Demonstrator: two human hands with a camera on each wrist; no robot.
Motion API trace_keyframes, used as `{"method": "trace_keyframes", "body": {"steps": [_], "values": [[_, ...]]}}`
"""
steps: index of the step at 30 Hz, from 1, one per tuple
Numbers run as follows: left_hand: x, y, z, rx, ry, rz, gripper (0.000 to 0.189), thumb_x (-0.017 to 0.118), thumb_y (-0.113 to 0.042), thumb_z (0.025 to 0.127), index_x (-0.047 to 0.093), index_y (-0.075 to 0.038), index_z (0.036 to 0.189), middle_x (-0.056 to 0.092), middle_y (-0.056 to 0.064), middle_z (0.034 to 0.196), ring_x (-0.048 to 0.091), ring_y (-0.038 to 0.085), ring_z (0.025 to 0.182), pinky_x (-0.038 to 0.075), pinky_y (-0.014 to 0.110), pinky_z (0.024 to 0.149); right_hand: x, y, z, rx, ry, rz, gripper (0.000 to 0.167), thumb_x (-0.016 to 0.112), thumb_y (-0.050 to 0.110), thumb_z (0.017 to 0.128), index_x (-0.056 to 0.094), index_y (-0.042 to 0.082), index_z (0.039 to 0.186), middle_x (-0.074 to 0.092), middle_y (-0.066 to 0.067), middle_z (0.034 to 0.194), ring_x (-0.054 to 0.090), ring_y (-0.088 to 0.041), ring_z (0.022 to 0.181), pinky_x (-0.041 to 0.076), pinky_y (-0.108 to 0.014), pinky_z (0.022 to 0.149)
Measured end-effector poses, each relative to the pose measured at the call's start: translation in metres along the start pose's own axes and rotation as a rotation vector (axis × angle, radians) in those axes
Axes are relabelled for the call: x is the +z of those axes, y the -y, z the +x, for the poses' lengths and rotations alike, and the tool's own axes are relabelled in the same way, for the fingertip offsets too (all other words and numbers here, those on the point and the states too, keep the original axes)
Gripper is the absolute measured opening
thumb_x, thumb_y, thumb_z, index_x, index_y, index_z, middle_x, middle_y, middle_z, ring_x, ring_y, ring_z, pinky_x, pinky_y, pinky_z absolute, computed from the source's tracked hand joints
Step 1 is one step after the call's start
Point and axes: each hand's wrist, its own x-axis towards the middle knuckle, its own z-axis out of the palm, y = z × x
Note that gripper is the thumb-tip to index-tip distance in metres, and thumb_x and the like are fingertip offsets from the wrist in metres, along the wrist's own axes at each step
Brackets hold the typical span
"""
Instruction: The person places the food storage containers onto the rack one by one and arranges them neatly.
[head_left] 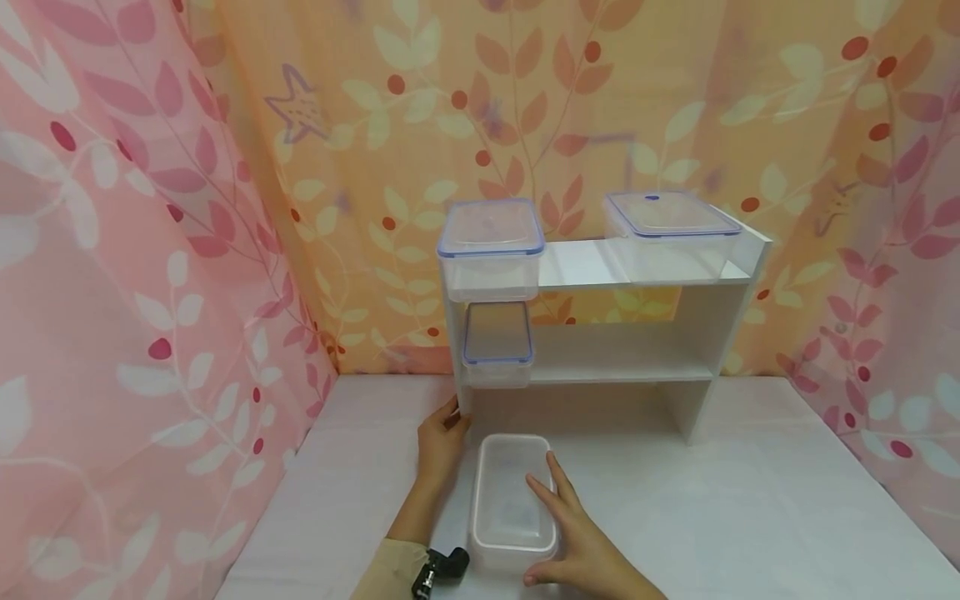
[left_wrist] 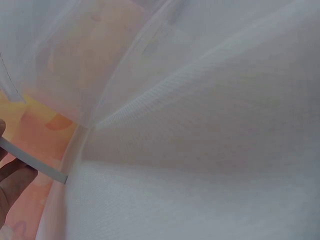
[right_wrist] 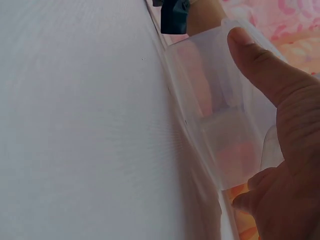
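In the head view, my left hand [head_left: 441, 446] grips the lower front edge of the white shelf's [head_left: 630, 354] left side panel. The left wrist view shows fingers [left_wrist: 17, 182] on both sides of that white panel edge [left_wrist: 40, 167]. A clear plastic food container [head_left: 513, 500] with a whitish rim stands on the table before the shelf. Along its right side lies my right hand [head_left: 581, 542], fingers spread, two reaching the rim and the thumb by the near end. In the right wrist view, the thumb overlaps the container [right_wrist: 220, 110].
A large clear box with a blue-edged lid [head_left: 491, 250] sits on the shelf's top left, another box [head_left: 667, 237] at top right. A smaller blue-rimmed box [head_left: 497, 346] occupies the middle level's left end. Patterned curtains [head_left: 337, 208] surround the white-covered table [head_left: 787, 500].
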Motion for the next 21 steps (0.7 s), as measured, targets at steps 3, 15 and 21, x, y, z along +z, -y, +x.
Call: {"method": "trace_keyframes", "body": {"steps": [3,15,21], "values": [[-0.0005,0.0003,0.0005,-0.015,-0.001,0.003,0.044,0.074,-0.007,0.092,0.067,-0.007,0.136,0.069,0.012,0.132,0.071,0.029,0.112,0.059,0.035,0.089,0.0011,0.0003,0.0008,-0.009,-0.012,-0.006,0.119,0.090,0.053,0.065,0.033,0.013,0.161,0.001,-0.022,0.171,0.005,-0.021,0.159,0.040,-0.045,0.112],[-0.0018,-0.0005,0.0005,-0.002,-0.004,0.018,0.044,0.074,-0.006,0.091,0.067,-0.007,0.135,0.069,0.012,0.132,0.071,0.028,0.112,0.059,0.036,0.089,0.0030,-0.0020,0.0014,-0.029,-0.034,-0.029,0.115,0.093,0.047,0.066,0.036,0.013,0.159,0.003,-0.023,0.171,0.011,-0.025,0.159,0.043,-0.045,0.111],[-0.0014,-0.0014,-0.0006,0.005,-0.005,0.018,0.043,0.074,-0.006,0.092,0.068,-0.007,0.134,0.069,0.012,0.132,0.071,0.029,0.111,0.059,0.036,0.087,0.0027,-0.0057,0.0001,-0.042,-0.050,0.002,0.110,0.092,0.046,0.068,0.039,0.012,0.158,0.006,-0.021,0.171,0.011,-0.024,0.159,0.038,-0.041,0.113]]}}
